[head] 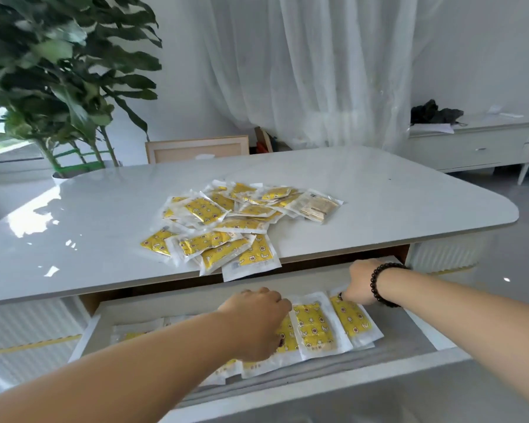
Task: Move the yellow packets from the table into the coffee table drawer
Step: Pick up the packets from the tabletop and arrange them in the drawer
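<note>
Left hand (257,319): mine, lower centre, palm down on packets in the drawer (422,334); grip hidden.
Right hand (362,282): right of centre, fingers curled on a drawer packet's (350,319) top edge.
Pile (235,221): on the table (74,227), mid-frame.

Print on the yellow packets (313,326) is too blurred to read.

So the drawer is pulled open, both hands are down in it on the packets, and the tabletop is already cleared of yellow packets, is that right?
Not quite. The head view shows the tabletop is not cleared: a pile of yellow packets still lies on the table. The rest holds: the drawer is pulled open, and the left hand and right hand are down in it on the packets.
</note>
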Action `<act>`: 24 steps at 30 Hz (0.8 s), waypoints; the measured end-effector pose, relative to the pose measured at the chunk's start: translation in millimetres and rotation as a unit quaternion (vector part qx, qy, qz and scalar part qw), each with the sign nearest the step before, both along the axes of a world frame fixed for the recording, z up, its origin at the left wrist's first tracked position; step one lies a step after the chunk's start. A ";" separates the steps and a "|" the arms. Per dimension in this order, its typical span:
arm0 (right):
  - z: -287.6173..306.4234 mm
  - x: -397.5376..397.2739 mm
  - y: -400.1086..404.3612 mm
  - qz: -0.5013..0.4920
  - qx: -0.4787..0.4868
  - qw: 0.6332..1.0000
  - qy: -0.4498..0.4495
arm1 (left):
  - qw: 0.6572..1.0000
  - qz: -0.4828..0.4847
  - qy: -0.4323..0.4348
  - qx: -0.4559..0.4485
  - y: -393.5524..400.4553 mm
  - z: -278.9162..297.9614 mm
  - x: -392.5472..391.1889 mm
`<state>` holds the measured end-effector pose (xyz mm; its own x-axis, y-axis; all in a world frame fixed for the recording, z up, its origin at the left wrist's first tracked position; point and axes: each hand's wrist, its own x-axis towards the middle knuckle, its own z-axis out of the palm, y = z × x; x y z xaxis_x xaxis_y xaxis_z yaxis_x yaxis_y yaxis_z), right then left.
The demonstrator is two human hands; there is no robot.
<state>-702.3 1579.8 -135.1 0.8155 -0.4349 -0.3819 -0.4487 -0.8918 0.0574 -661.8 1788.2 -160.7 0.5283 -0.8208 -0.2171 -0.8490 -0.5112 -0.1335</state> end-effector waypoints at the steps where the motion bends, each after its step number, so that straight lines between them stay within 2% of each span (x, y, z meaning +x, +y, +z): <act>1: 12.5 -2.0 7.8 0.008 -0.003 1.000 -0.012 | 1.000 0.009 -0.006 0.002 8.2 7.8 -2.7; 4: 45.6 -3.1 34.4 0.003 0.035 0.998 -0.060 | 0.999 0.033 -0.031 0.013 35.3 31.7 -12.4; 7: 65.5 1.2 64.6 -0.035 0.145 0.983 -0.104 | 0.996 0.080 -0.040 0.012 63.0 50.6 -19.2; 11: 65.4 16.3 97.9 -0.139 0.341 0.918 -0.144 | 0.986 0.164 -0.016 -0.027 95.5 64.7 -22.6; 15: 44.6 31.2 120.9 -0.206 0.398 0.859 -0.247 | 0.968 0.233 -0.013 -0.090 115.4 74.7 -19.7; 17: 36.3 34.4 125.7 -0.224 0.401 0.845 -0.274 | 0.958 0.260 -0.010 -0.120 121.0 76.5 -15.2; 19: 36.8 38.1 124.2 -0.229 0.422 0.832 -0.279 | 0.949 0.280 -0.008 -0.146 124.9 76.4 -9.3; 22: 43.2 41.4 116.1 -0.245 0.502 0.786 -0.267 | 0.942 0.287 -0.008 -0.174 126.3 73.2 0.4; 24: 44.1 42.2 109.4 -0.236 0.512 0.792 -0.233 | 0.941 0.285 -0.023 -0.183 124.5 69.9 7.8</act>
<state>-660.1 1689.2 -91.0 0.8099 -0.3903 -0.4379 -0.5068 -0.0897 -0.8574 -654.0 1912.7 -90.8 0.9072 -0.4166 0.0586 -0.4206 -0.9005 0.1104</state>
